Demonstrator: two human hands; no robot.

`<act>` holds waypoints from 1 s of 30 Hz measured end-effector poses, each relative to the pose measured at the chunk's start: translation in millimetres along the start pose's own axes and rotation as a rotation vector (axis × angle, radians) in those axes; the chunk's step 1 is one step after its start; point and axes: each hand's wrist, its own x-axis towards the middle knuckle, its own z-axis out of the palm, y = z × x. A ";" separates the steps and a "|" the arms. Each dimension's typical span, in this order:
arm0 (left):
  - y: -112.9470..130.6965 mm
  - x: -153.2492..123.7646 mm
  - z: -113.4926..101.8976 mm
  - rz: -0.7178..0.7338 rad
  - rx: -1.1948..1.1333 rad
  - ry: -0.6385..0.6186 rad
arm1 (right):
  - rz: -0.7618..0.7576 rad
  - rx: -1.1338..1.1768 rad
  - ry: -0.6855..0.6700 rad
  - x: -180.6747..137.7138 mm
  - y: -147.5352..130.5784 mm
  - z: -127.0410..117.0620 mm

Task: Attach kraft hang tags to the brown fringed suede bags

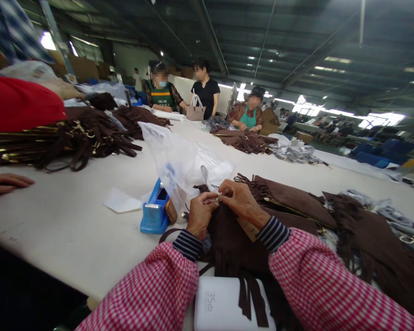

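Note:
My left hand (200, 215) and my right hand (243, 203) meet in front of me, fingertips closed in a pinch on a small metal clasp (219, 198). Its exact shape is partly hidden by the fingers. Just below lies a brown fringed bag (229, 241), with a tan tag (248, 228) beneath my right wrist. A blue tape dispenser (153, 217) stands left of my left hand. Behind the hands, a clear plastic bag (170, 154) rises from the table.
More brown fringed bags (293, 197) are piled on the right. A white device with a digital display (215, 305) lies near me. Brown bags with straps (86, 138) heap up at the left, beside a co-worker's red sleeve (24, 103) and hand (8, 181). Other people work across the table (100, 239).

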 end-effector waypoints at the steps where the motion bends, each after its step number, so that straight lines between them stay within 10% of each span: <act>1: 0.7 -0.9 0.2 -0.007 0.010 0.011 | -0.004 -0.021 -0.014 1.0 -0.6 -0.7; 25: 12.2 2.8 -17.6 0.313 0.354 0.126 | 0.000 0.068 -0.149 2.0 -0.5 -14.5; 30: 17.2 -2.7 -12.1 0.312 0.133 0.065 | -0.040 0.111 -0.210 10.0 0.1 -5.3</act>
